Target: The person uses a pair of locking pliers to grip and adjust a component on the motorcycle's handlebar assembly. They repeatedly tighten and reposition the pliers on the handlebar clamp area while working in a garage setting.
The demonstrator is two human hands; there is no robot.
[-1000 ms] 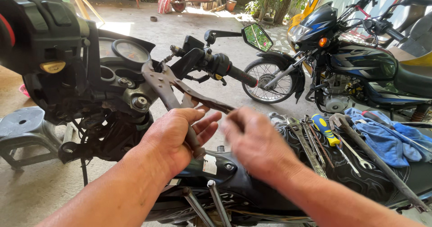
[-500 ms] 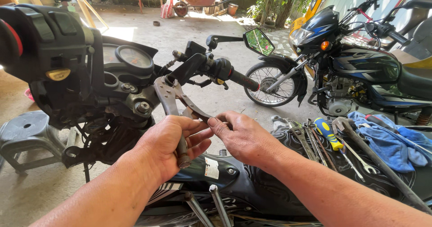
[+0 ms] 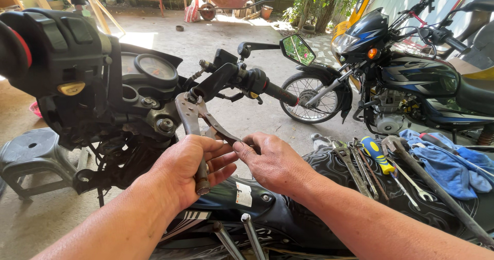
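- Stripped motorcycle [image 3: 103,100] up front, blue motorcycle [image 3: 411,85] parked behind.
- Black seat [image 3: 319,208] carrying wrenches [image 3: 355,167] and a blue rag [image 3: 453,162].
- Left hand [image 3: 188,170] wrapped around one pliers [image 3: 198,131] handle, fingers curled tight.
- Right hand [image 3: 272,162] pinching the other handle, fingers narrow.
- Pliers jaws clamped at the handlebar [image 3: 242,80] base.

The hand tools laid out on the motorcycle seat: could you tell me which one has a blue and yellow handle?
It is the screwdriver, lying among the bare metal wrenches just left of the blue cloth. The other tools there are plain grey metal.
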